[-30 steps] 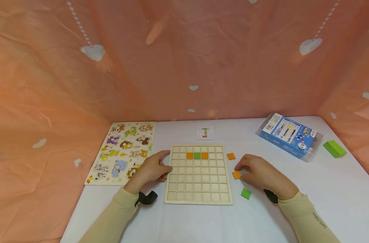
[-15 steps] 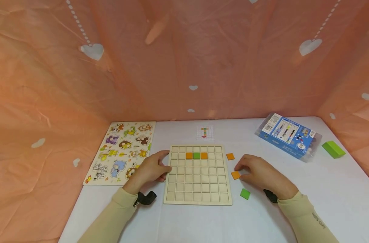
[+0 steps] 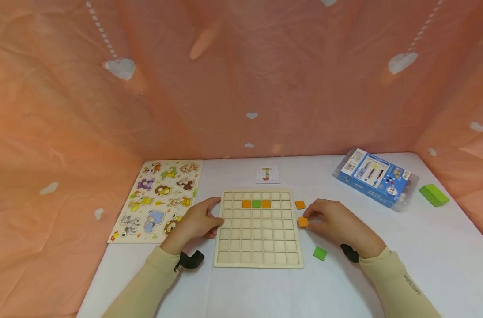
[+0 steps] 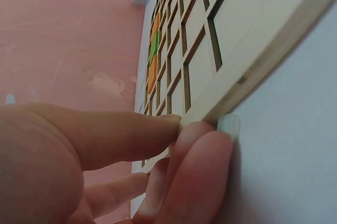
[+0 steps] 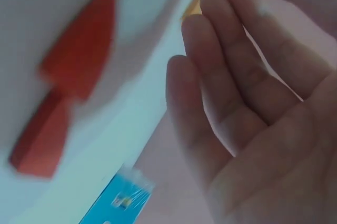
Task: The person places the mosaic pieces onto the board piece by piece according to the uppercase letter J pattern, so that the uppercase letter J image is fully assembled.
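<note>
My left hand [image 3: 196, 219] grips the left edge of a pale wooden grid board [image 3: 257, 266], thumb on the rim and other fingers against its side in the left wrist view. In the board's second row sit an orange tile [image 3: 247, 204], a green tile [image 3: 256, 204] and another orange tile [image 3: 266, 204]. Just off the board's right edge, my right hand [image 3: 338, 224] pinches a square orange tile [image 3: 303, 222] between thumb and fingertips. A loose orange tile [image 3: 300, 205] lies beyond it, and a loose green tile [image 3: 319, 253] lies nearer the front.
Two red curved pieces [image 5: 84, 50] lie beside the right hand, hidden in the head view. A pattern card [image 3: 267, 174] lies behind the board. An animal puzzle board [image 3: 154, 207] is at left. A blue box [image 3: 376, 179] and a green block [image 3: 434, 194] are at right.
My right hand has lifted the nearer loose orange tile off the table and moved it slightly left and away, toward the board. My left hand keeps its place at the edge.
</note>
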The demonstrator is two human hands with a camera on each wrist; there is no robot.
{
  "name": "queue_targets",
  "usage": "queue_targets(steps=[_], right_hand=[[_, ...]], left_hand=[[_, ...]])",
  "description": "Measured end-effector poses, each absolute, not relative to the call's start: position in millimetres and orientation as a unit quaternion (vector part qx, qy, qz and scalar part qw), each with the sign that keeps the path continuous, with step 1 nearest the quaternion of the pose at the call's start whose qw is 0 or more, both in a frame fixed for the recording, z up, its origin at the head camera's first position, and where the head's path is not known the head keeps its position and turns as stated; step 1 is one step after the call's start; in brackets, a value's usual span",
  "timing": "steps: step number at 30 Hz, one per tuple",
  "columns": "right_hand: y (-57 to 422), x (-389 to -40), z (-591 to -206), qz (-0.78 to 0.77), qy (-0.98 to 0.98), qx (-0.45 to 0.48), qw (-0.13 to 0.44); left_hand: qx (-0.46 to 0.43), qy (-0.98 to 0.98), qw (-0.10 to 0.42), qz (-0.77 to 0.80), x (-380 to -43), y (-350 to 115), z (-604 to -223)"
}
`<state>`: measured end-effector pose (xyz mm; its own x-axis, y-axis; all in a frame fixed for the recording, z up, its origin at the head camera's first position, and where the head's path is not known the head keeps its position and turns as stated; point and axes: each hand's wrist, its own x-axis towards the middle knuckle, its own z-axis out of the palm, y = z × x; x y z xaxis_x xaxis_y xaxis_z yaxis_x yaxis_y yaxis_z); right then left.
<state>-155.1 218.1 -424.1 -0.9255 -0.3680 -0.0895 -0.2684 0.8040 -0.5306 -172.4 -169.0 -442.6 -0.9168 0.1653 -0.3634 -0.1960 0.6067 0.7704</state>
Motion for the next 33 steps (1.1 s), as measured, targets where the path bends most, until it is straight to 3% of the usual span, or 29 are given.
queue_targets(steps=[17, 33], right_hand=[[129, -189, -429, -0.264, 0.938, -0.207, 0.082], [103, -186, -433, -0.220, 0.949, -0.217, 0.055]], left_hand=[[-0.011, 0.872, 0.202, 0.445, -171, -170, -443], [-0.014, 0.869, 0.208, 0.449, -171, -168, -442]])
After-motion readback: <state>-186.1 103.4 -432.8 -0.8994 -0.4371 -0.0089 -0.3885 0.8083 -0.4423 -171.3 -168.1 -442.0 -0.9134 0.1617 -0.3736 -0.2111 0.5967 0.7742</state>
